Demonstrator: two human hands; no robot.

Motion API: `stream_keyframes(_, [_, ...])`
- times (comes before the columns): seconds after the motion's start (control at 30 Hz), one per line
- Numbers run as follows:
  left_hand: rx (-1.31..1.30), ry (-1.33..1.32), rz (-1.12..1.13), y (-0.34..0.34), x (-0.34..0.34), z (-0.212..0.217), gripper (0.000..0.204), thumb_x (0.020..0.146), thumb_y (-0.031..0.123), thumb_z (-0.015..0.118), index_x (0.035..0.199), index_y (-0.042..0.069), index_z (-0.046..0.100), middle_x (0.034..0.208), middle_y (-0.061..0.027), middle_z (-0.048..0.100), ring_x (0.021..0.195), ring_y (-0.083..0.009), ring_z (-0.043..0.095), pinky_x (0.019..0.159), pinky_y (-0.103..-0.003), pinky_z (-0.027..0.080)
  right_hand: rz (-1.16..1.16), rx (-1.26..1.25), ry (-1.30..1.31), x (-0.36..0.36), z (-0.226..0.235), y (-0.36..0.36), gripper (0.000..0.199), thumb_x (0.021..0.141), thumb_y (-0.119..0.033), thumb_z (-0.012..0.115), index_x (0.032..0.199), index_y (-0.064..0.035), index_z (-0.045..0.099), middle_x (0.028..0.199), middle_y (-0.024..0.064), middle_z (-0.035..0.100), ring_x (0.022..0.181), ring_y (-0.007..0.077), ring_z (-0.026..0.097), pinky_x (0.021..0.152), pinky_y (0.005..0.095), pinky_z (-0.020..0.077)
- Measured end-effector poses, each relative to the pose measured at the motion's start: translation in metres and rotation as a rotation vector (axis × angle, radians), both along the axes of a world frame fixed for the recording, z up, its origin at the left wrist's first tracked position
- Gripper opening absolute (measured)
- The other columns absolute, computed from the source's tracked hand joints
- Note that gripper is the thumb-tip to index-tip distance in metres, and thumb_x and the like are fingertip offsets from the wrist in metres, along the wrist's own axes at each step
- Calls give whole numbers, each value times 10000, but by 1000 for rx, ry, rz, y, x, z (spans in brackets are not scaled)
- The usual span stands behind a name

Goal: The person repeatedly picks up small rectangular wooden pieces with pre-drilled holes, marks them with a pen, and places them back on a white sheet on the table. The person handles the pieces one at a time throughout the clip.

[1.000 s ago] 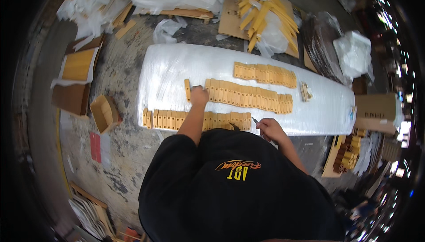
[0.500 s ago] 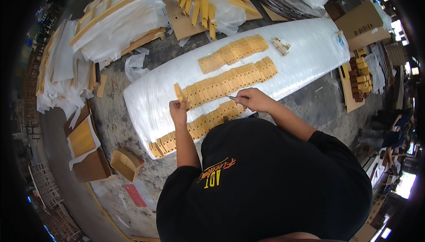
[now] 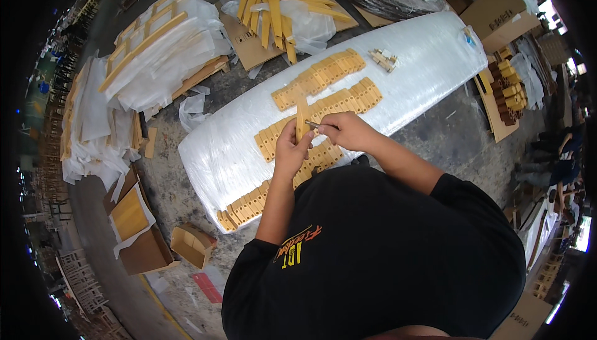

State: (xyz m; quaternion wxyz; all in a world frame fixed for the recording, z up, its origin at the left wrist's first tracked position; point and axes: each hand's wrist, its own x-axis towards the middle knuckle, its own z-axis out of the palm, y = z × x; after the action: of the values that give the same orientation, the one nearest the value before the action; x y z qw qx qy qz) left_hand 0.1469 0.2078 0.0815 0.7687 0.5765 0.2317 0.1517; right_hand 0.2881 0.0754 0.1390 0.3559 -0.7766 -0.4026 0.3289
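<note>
My left hand is closed round a small yellow wooden block, lifted above the wrapped table and standing roughly upright. In my right hand is a slim metal tool, its tip against or very near the block's side; the exact kind is too small to tell. Under and beyond my hands runs a middle row of wooden blocks with round holes. A farther row lies behind it. The nearest row is partly covered by my left forearm.
Plastic film covers the long table. A small bundle of wooden pieces lies on its far part. Around it stand wrapped frames, a pile of yellow wooden parts, an open carton and a big cardboard box.
My left hand has raised the wooden block from the left end of the middle row and brought it rightward. My right hand has drawn in, bringing the metal tool up to the block.
</note>
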Motion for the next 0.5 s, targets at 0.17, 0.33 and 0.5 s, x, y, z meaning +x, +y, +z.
stream_keyframes(0.17, [335,24,38,-6,-1,-5,455,926,66,713,1358,-4,587,1036,-76,702,830,-124,650,715,-260,514,27,-32,-104,2,0,-4,226,991,-227,621,944,-22,704,686,109,658,625,198,644,639,364,508])
stream_keyframes(0.33, [379,109,28,-1,-4,6,482,899,72,730,1355,-5,594,1101,-141,714,988,-193,675,873,-318,525,4,-138,103,5,20,1,230,986,-221,615,925,-14,697,676,97,656,611,189,638,621,355,504])
stream_keyframes(0.5, [687,-33,89,-3,1,28,474,910,72,707,1366,15,595,1189,-180,685,1074,-240,671,939,-328,509,15,-45,95,10,16,8,216,996,-215,610,940,-26,698,674,71,654,585,144,610,556,315,485])
